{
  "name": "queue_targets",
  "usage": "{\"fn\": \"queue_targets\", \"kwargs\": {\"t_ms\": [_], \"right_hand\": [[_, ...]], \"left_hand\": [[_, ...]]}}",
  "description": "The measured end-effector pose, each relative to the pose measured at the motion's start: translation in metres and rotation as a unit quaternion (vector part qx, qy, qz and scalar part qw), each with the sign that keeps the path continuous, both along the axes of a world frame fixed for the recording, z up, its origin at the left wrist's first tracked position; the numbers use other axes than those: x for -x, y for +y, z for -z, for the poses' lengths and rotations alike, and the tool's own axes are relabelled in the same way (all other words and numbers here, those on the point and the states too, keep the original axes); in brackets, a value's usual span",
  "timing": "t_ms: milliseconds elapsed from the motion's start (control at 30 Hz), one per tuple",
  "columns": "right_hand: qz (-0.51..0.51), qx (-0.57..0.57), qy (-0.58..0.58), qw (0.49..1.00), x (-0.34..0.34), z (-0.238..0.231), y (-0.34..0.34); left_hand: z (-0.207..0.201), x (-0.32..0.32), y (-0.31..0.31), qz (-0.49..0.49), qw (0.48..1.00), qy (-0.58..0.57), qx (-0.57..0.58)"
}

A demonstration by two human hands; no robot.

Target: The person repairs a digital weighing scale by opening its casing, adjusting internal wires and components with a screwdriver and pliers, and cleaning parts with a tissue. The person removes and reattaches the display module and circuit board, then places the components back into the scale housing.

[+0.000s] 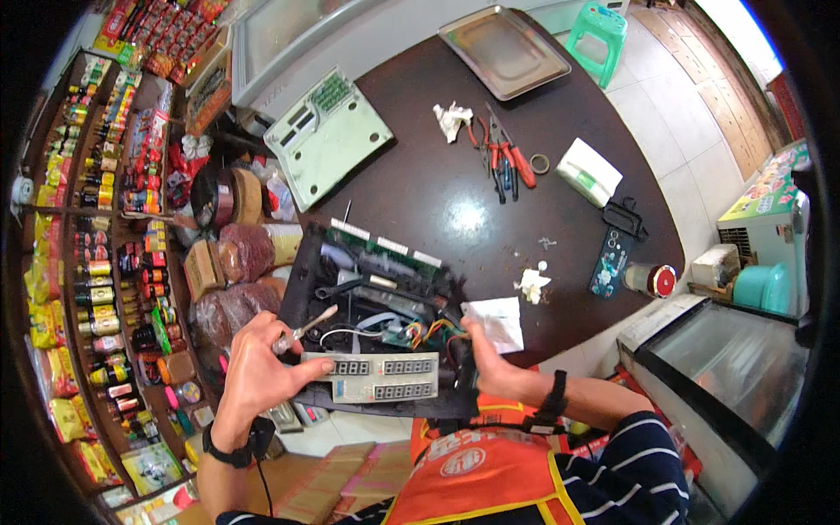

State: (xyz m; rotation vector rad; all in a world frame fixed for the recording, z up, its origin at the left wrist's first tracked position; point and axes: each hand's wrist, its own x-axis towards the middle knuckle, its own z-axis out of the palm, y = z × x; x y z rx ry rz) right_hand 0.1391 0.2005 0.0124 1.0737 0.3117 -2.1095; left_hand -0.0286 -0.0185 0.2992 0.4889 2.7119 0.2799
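An opened black electronic housing, likely the body of a scale, is held at the table's near edge. Wires and a green circuit board show inside it. A pale display board with several dark digit windows lies along its near side. My left hand is closed around a small screwdriver, its metal shaft pointing up and right. The left thumb presses on the display board's left end. My right hand grips the housing's right side, thumb on top; its other fingers are mostly hidden.
Pale green cover, metal tray, pliers, tape roll, tissue pack, dark blue box, red-lidded jar and crumpled tissues lie on the dark table. Goods shelves stand left, a glass-topped freezer right.
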Motion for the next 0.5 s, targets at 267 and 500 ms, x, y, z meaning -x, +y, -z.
{"fn": "queue_targets", "kwargs": {"t_ms": [267, 500], "right_hand": [[0.109, 0.023, 0.122, 0.986, -0.014, -0.019, 0.001], [0.033, -0.007, -0.01, 0.999, 0.009, -0.012, -0.029]], "left_hand": [[-0.051, -0.007, 0.03, -0.006, 0.998, 0.0, 0.068], [-0.011, 0.033, 0.042, 0.003, 0.984, -0.055, 0.171]]}}
